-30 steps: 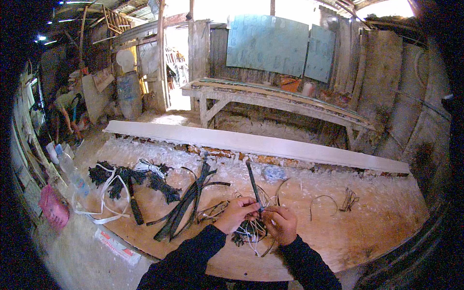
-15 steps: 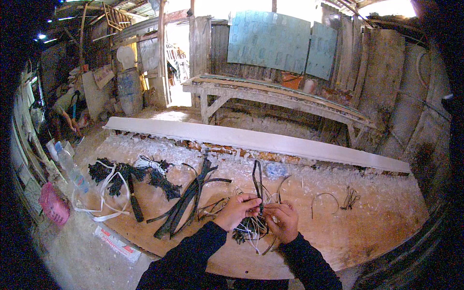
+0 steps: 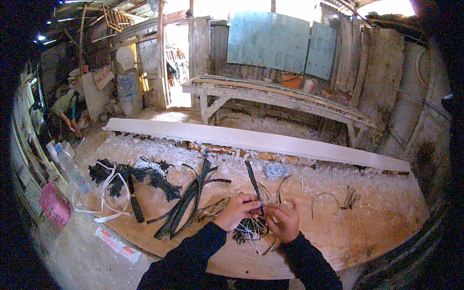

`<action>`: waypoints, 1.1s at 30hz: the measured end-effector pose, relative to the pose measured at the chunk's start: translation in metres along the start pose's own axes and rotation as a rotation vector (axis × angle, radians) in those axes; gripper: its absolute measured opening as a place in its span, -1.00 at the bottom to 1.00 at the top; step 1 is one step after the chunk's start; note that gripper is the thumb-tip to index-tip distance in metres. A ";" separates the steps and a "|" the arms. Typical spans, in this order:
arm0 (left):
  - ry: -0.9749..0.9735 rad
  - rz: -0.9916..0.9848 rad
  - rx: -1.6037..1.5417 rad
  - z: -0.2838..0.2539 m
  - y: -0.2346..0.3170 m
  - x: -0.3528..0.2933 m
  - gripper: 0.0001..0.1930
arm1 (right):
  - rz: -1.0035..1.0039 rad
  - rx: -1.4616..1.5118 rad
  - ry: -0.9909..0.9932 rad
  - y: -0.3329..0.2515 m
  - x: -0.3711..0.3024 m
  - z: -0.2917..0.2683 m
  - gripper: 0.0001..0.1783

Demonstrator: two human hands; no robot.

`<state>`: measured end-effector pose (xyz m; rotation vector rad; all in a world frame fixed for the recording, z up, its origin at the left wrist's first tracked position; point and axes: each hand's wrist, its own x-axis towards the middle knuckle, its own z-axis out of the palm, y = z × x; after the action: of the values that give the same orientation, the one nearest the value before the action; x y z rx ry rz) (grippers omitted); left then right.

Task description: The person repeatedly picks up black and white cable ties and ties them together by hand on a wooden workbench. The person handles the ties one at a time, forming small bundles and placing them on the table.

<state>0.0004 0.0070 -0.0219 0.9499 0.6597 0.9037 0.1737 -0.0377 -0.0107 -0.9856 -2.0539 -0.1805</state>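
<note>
My left hand [image 3: 236, 212] pinches a black rubber-like strip [image 3: 253, 180], whose free end sticks up and leans left. Close beside it, my right hand [image 3: 282, 221] has its thumb and fingertips together at the strip's lower part; what exactly they grip is partly hidden. Under both hands lies a bundle of black and white cords [image 3: 250, 231] on the wooden tabletop [image 3: 333, 237]. Left of my hands are several longer black strips [image 3: 186, 208] in a crossed pile, with thin dark loops [image 3: 211, 208] next to them.
Farther left lie black knotted cords [image 3: 113, 176], white cords [image 3: 149, 163], a dark-handled tool [image 3: 136, 205] and a white strap [image 3: 96, 211]. Thin loops [image 3: 350, 198] rest at right. A long white board [image 3: 251, 140] edges the table's far side. A person [image 3: 67, 113] bends at far left.
The black strip stood up as a narrow loop; now it shows as one straight length leaning left. My right fingers have shifted slightly, while my left hand stays nearly in place.
</note>
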 end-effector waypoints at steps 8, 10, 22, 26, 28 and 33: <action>0.001 -0.024 -0.055 0.005 0.008 -0.006 -0.85 | 0.029 0.014 -0.001 -0.008 0.007 -0.005 -0.79; -0.005 -0.039 -0.116 0.006 0.010 -0.009 -0.84 | 0.041 0.018 -0.006 -0.009 0.007 -0.005 -0.79; 0.003 -0.007 -0.027 0.000 0.003 -0.003 -0.83 | 0.060 -0.009 0.009 -0.006 0.006 0.002 -0.80; 0.012 0.002 -0.061 -0.001 0.003 -0.003 -0.84 | 0.068 0.004 -0.004 -0.007 0.005 0.002 -0.75; 0.034 -0.020 -0.052 -0.001 0.003 -0.002 -0.85 | 0.080 0.016 -0.003 -0.007 0.005 0.002 -0.72; 0.027 -0.036 -0.046 -0.002 0.002 -0.001 -0.85 | 0.067 0.042 -0.004 -0.006 0.005 0.003 -0.69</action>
<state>-0.0023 0.0076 -0.0207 0.8835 0.6746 0.8973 0.1661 -0.0374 -0.0082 -1.0273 -2.0170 -0.1001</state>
